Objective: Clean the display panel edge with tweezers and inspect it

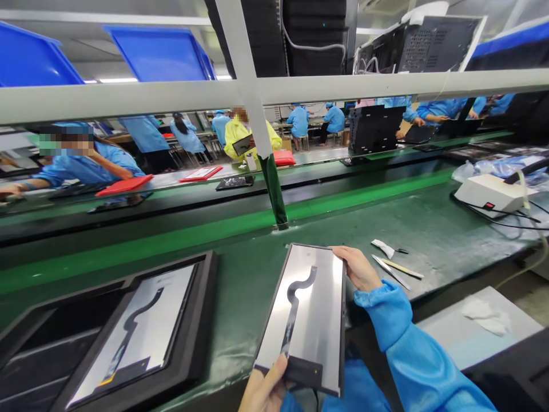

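Observation:
An LCD panel (pixel 319 309) with a silver back and a dark ribbon cable is held up, tilted, over the near edge of the green bench. My left hand (pixel 268 386) grips its lower left corner, thumb on the back beside the cable. At the upper right edge, my right hand (pixel 358 268) holds the same panel, its fingers partly hidden behind it. To the left, a similar LCD panel (pixel 148 326) lies in a black foam tray (pixel 206 315), its ribbon cable facing up.
Tweezers (pixel 390 271), a yellow stick (pixel 403 269) and a crumpled white wipe (pixel 383 248) lie right of the panel. A white device (pixel 491 194) with cables stands far right. A post (pixel 274 191) rises behind the bench. Co-workers sit across the conveyor line.

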Motion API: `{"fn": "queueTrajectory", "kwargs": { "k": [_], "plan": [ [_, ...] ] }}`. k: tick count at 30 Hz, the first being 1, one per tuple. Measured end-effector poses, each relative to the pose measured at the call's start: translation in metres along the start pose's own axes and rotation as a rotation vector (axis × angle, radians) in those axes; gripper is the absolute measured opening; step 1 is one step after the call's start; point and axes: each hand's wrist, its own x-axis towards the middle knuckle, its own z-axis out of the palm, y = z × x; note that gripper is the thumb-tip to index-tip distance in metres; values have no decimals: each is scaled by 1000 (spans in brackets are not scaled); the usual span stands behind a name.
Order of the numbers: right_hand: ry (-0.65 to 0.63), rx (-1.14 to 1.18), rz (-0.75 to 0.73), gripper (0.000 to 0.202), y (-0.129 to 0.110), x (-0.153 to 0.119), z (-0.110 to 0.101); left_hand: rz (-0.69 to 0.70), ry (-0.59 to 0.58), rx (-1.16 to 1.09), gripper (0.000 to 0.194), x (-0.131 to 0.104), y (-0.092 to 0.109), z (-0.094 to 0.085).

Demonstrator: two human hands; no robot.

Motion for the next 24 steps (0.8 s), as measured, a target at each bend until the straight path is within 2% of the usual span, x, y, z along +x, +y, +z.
{"fn": "queueTrajectory", "kwargs": {
  "k": [2, 5, 6, 8, 9, 11, 12, 14, 17, 19, 21, 22, 24],
  "plan": [
    [23, 7, 3, 17, 1, 3, -4, 231, -28, 52, 103, -4, 5, 5],
    [56, 17, 7, 15, 2, 7, -9, 714, 11, 323, 113, -11, 16, 8],
    [64, 20, 7, 14, 2, 8, -9, 833, 19, 483, 110, -12, 20, 8],
    [70, 24, 4, 13, 2, 10, -9, 941, -57, 835, 87, -11, 26, 10],
    [70, 26, 2, 14, 2, 11, -8, 947, -131, 968, 70, -9, 28, 12],
    [70, 30, -6, 16, 2, 10, -5, 940, -306, 1096, 44, -3, 29, 18],
    [69, 32, -12, 19, 1, 9, -3, 947, -373, 1101, 39, 0, 29, 22],
    [62, 38, -26, 26, -4, 3, 1, 974, -420, 1028, 36, 6, 28, 31],
    [25, 49, -54, 42, -21, -15, 5, 906, -332, 811, 28, 11, 27, 37],
    [-35, 64, -85, 54, -32, -28, 5, 737, -219, 656, 25, 15, 28, 32],
    [-98, 61, -176, 58, -40, -36, 3, 551, -60, 487, 29, 20, 30, 23],
    [-69, 36, -247, 56, -40, -38, 2, 479, 11, 381, 33, 24, 32, 19],
    [40, -51, -351, 52, -37, -36, -3, 364, 63, 159, 42, 29, 35, 13]
  ]
}}
